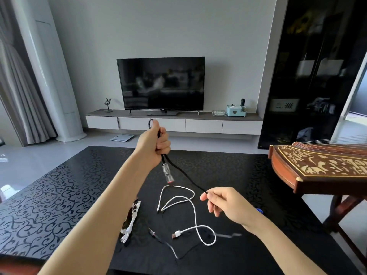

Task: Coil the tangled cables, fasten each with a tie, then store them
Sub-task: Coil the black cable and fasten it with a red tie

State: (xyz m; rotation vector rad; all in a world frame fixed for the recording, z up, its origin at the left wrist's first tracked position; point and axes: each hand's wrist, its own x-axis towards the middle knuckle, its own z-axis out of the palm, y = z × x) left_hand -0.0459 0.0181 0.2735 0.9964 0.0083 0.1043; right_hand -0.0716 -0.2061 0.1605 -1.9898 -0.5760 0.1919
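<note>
My left hand (156,142) is raised above the table and grips a folded black cable (184,174); a loop sticks out above the fist and a clear plug with a red tip (167,173) hangs below. My right hand (220,202) pinches the same cable lower down, pulling it taut. A loose white USB cable (193,213) lies in curves on the black patterned table (59,195). A coiled white cable bundle (131,223) lies beside my left forearm. A thin dark cable (164,243) lies near the front edge.
A brown inlaid zither (317,165) on a stand overhangs the table's right side. A small blue object (259,211) peeks out behind my right wrist. Beyond the table are a TV (160,84) on a low console, a dark cabinet (313,72) and curtains.
</note>
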